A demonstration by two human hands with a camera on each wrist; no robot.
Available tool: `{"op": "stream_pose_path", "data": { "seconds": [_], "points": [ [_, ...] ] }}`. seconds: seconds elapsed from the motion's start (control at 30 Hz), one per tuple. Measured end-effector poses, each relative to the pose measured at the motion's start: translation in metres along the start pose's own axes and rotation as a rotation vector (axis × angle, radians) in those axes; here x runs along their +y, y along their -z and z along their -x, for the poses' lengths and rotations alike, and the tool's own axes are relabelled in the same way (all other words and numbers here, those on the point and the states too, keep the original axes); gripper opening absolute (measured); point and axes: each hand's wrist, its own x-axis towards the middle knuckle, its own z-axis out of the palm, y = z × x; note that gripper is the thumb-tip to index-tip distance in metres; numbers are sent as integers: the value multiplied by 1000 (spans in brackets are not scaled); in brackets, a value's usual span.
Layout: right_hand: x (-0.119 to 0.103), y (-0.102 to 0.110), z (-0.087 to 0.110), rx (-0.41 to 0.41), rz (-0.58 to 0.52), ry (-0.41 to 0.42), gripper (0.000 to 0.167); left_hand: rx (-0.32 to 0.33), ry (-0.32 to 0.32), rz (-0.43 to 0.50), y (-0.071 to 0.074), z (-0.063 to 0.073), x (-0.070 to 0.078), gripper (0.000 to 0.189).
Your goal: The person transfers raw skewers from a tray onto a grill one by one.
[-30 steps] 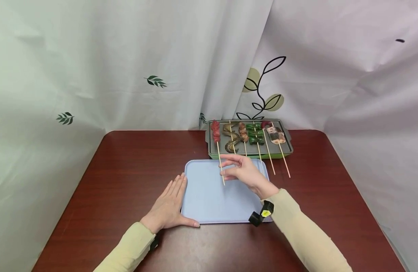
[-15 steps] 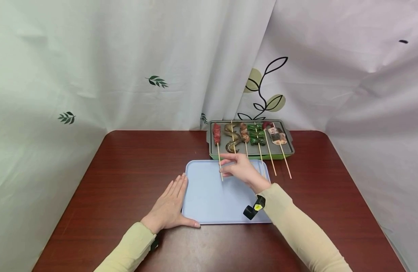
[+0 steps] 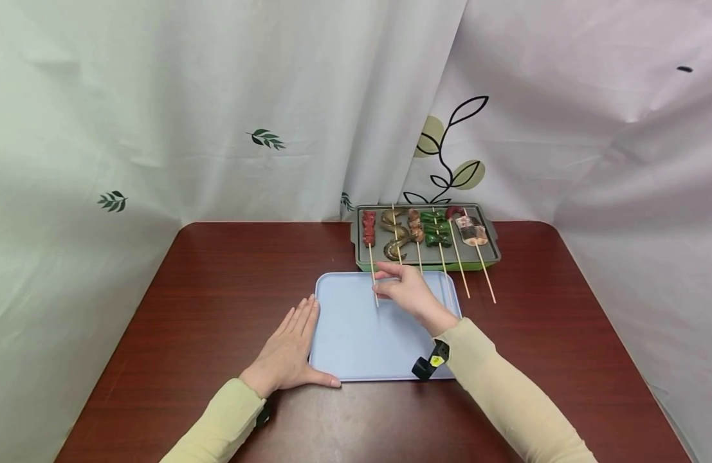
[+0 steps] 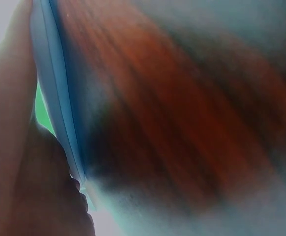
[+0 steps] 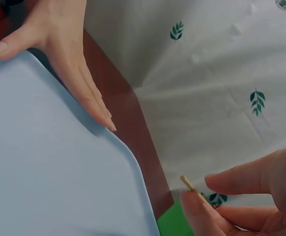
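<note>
My right hand (image 3: 410, 289) reaches over the light blue tray (image 3: 350, 334) and pinches the lower stick of a red meat skewer (image 3: 369, 228). The meat lies at the left end of the grey grill pan (image 3: 378, 247), while the stick slants out over its front edge. In the right wrist view the end of the stick (image 5: 186, 181) pokes out beside the thumb and fingers. Flat along the tray's left side rests my left hand (image 3: 289, 350), fingers straight, thumb at the near left corner. Close up in the left wrist view, the tray edge (image 4: 59, 83) runs beside that hand.
Beside the red one on the pan lie several skewers: shrimp (image 3: 395, 235), small brown meat pieces (image 3: 415, 225), green vegetables (image 3: 437, 230), fish chunks (image 3: 471, 231). Their sticks jut toward the tray and table (image 3: 246, 276). A white patterned curtain (image 3: 217, 96) hangs behind.
My right hand has shifted slightly left and away from me, and the red meat has settled lower on the pan, its stick straighter. The left hand and tray have stayed put.
</note>
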Motion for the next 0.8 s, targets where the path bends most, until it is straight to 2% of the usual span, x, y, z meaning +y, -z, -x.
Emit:
{"op": "stream_pose_path", "data": {
  "seconds": [0.3,0.57,0.67,0.8],
  "points": [
    [-2,5,16,-50,79,18,57,-31,9,-23,3,-3,0,150],
    [-13,26,36,-55,56,135,53,-34,-2,-25,5,-5,-2,148],
    [-18,41,39,-18,145,203,49,0,-6,-18,7,-9,-5,143],
    [-26,67,40,44,282,292,49,68,5,-1,20,-19,-13,133]
  ]
}}
